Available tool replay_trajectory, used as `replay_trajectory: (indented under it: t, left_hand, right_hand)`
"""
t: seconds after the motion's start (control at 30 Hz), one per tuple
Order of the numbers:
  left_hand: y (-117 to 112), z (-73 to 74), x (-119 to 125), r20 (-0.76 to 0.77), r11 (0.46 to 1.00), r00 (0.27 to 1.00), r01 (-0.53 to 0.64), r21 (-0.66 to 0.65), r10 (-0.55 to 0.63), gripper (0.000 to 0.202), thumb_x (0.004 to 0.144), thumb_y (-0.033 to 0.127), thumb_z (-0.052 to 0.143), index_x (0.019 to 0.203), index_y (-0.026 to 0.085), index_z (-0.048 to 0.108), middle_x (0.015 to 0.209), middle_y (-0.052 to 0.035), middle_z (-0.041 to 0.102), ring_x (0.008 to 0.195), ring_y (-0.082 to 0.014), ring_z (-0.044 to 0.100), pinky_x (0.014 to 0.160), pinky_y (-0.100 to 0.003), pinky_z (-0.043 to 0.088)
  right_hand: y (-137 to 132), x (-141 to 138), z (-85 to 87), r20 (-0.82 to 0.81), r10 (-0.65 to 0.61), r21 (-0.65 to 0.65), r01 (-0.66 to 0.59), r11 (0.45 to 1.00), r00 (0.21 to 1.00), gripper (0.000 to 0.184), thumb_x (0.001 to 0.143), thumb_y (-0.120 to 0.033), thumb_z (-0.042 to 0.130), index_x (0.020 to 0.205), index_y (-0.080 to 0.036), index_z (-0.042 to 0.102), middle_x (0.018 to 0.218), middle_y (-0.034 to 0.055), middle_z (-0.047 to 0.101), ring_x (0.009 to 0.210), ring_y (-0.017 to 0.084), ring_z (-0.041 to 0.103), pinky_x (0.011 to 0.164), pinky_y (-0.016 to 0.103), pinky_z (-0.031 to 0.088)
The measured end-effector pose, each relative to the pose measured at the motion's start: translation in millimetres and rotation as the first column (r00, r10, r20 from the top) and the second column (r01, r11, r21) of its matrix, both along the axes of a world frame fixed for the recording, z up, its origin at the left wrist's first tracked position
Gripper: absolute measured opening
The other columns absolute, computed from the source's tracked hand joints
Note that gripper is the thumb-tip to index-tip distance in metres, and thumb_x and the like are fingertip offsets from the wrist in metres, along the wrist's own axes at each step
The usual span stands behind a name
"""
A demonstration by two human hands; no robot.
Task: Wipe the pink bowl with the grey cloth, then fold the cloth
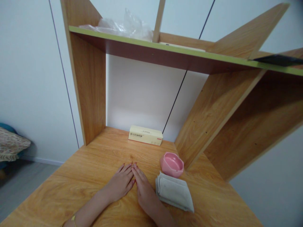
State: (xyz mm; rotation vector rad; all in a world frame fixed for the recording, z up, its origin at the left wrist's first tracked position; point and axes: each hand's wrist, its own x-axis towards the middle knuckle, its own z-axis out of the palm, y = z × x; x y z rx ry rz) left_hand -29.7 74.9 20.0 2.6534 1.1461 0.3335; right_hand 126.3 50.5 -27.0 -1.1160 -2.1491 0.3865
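Bare left hand (pixel 121 185) and bare right hand (pixel 146 192) rest on the brown wood-grain surface (pixel 94 167), touching each other.
From my remote station I see the fingers (pixel 140 175) released: left slightly spread, right straight and together. Folded pale-grey cloth (pixel 174 191) lies just beside the right hand, the pink faceted bowl (pixel 167 164) just beyond it.

A narrow gold-coloured band (pixel 74 218) sits across the otherwise bare left forearm (pixel 91 205)
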Motion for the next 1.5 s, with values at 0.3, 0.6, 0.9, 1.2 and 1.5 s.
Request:
replay_trajectory:
  t: [0.3, 0.6, 0.9, 1.2, 1.5]
  left_hand:
    - [0.5, -1.2, -0.8, 0.015, 1.000, 1.000, 0.001, 0.001, -0.001, 0.043, 0.087, 0.028, 0.035, 0.129, 0.018, 0.038, 0.133, -0.0087, 0.042, 0.125, -0.0222, 0.031, 0.104, -0.044, 0.024]
    - [0.4, -1.3, -0.3, 0.014, 1.000, 1.000, 0.004, 0.008, -0.005, 0.043, 0.088, 0.028, 0.034, 0.129, 0.017, 0.037, 0.133, -0.0088, 0.041, 0.125, -0.0219, 0.031, 0.103, -0.045, 0.024]
    - [0.4, -4.9, -2.0, 0.036, 0.999, 0.999, 0.010, 0.042, -0.011, 0.044, 0.088, 0.027, 0.035, 0.131, 0.021, 0.033, 0.134, -0.0070, 0.040, 0.125, -0.0214, 0.031, 0.104, -0.043, 0.024]
    - [0.3, -2.6, -0.7, 0.027, 1.000, 1.000, 0.006, 0.018, -0.006, 0.043, 0.088, 0.028, 0.034, 0.131, 0.020, 0.034, 0.134, -0.0070, 0.040, 0.126, -0.0213, 0.030, 0.103, -0.044, 0.024]
    - [-1.2, 1.7, -1.2, -0.004, 1.000, 1.000, 0.000, -0.012, 0.000, 0.045, 0.088, 0.028, 0.034, 0.131, 0.019, 0.033, 0.135, -0.0067, 0.038, 0.126, -0.0221, 0.028, 0.104, -0.044, 0.023]
  right_hand:
    - [-0.8, -0.1, 0.6, -0.007, -0.007, 0.001, 0.007, 1.000, 1.000, 0.059, 0.081, -0.006, 0.028, 0.137, -0.021, 0.019, 0.142, 0.0055, 0.026, 0.130, 0.016, 0.022, 0.105, 0.042, 0.027]
    - [-0.2, 0.1, -1.4, -0.014, -0.013, 0.019, 0.014, 1.000, 1.000, 0.058, 0.082, -0.006, 0.029, 0.137, -0.021, 0.020, 0.142, 0.0055, 0.027, 0.129, 0.017, 0.024, 0.105, 0.042, 0.028]
    - [-1.2, -0.5, 0.5, -0.013, -0.018, -0.007, 0.018, 1.000, 1.000, 0.059, 0.081, -0.005, 0.028, 0.137, -0.020, 0.020, 0.141, 0.0059, 0.027, 0.129, 0.016, 0.024, 0.104, 0.043, 0.028]
    - [-1.0, 0.2, 1.4, -0.005, -0.010, -0.030, 0.010, 1.000, 1.000, 0.060, 0.080, -0.004, 0.028, 0.137, -0.021, 0.020, 0.142, 0.0050, 0.027, 0.129, 0.016, 0.023, 0.105, 0.043, 0.027]
    - [-0.3, 0.5, -0.9, 0.005, 0.005, -0.003, -0.005, 1.000, 1.000, 0.059, 0.080, -0.006, 0.028, 0.137, -0.018, 0.019, 0.142, 0.0067, 0.026, 0.130, 0.016, 0.022, 0.104, 0.043, 0.027]
